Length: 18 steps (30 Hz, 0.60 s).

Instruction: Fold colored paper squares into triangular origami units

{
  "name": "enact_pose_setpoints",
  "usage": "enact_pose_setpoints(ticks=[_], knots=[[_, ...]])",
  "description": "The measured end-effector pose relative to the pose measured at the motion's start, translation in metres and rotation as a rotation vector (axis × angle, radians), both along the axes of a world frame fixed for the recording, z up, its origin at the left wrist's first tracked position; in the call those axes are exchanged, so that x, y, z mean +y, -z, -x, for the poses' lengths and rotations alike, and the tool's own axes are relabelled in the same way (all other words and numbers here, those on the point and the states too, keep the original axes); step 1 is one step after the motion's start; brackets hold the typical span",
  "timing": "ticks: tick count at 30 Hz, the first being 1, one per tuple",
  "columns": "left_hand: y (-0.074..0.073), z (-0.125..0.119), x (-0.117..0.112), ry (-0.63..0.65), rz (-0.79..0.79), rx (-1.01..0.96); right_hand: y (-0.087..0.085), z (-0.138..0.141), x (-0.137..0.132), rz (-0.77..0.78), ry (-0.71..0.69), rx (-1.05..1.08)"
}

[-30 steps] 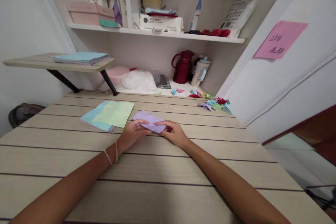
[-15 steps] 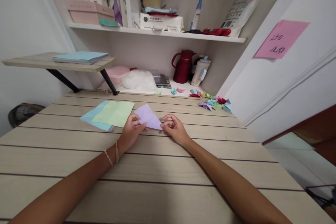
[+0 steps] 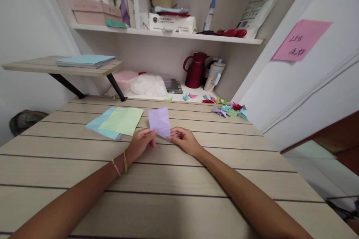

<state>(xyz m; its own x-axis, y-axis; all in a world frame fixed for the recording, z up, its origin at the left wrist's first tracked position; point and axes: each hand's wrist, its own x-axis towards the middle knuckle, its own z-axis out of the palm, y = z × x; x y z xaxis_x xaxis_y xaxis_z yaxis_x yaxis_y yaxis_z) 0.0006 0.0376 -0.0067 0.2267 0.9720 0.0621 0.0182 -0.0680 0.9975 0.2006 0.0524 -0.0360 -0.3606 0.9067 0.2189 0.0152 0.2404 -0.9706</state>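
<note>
A small purple origami paper (image 3: 159, 120), roughly square and marked with creases, is held up off the table between my two hands. My left hand (image 3: 142, 140) pinches its lower left corner between thumb and fingers. At its lower right corner, my right hand (image 3: 183, 140) pinches the edge with thumb and forefinger. Just left of the purple paper lies a light green sheet (image 3: 123, 120), creased across the middle. It rests on a stack of blue paper (image 3: 97, 123).
Folded paper pieces (image 3: 232, 109) in several colours sit at the table's back right. A red jug (image 3: 196, 70) and a pale tumbler (image 3: 214, 76) stand behind. On the left, a raised wooden shelf (image 3: 36, 65) carries more blue paper (image 3: 85, 60). A white shelf (image 3: 168, 35) spans above.
The purple paper has gone from a pointed, triangle-like shape to a square one and has turned more upright. My right hand has shifted slightly left, closer to my left hand.
</note>
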Motion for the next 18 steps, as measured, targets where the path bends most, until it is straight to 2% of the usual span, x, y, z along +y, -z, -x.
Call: enact_pose_setpoints(ticks=[3, 6, 9, 12, 18], knots=[[0.0, -0.001, -0.003, 0.06, 0.043, -0.079, -0.002, 0.0, -0.001, -0.116, 0.1, -0.106], [0.002, -0.002, -0.003, 0.026, 0.009, -0.143, -0.006, -0.001, -0.004, -0.266, 0.217, -0.167], [0.007, -0.002, 0.001, -0.051, -0.072, -0.143, -0.009, -0.002, -0.008, -0.256, 0.133, -0.184], [0.013, -0.002, 0.003, -0.03, -0.068, -0.153, -0.011, -0.002, -0.01, -0.256, 0.032, -0.198], [0.014, -0.002, 0.001, -0.006, -0.045, -0.119, -0.012, -0.003, -0.006, -0.275, 0.061, -0.164]])
